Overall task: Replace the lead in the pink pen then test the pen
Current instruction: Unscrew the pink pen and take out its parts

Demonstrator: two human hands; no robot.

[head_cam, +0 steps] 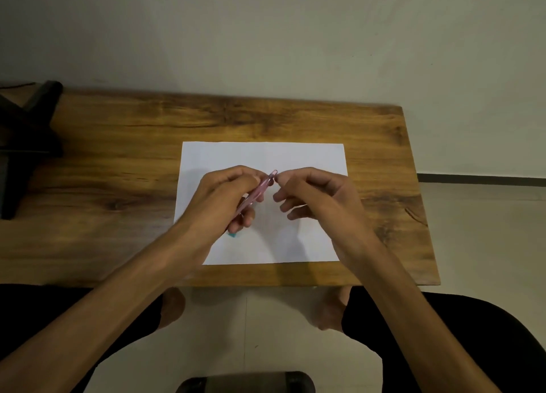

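My left hand [227,194] is closed around a pink pen [260,190], which slants up to the right over a white sheet of paper [263,153]. The pen's upper end sticks out past my fingers. My right hand [313,191] pinches at that upper end with thumb and forefinger, the other fingers curled loose; whatever it pinches is too small to make out. A small teal piece [232,234] shows on the paper just under my left hand, mostly hidden by it.
The paper lies in the middle of a wooden table [118,156] set against a pale wall. A black stand [26,144] sits at the table's far left. My knees and a dark chair edge [245,382] show below the front edge.
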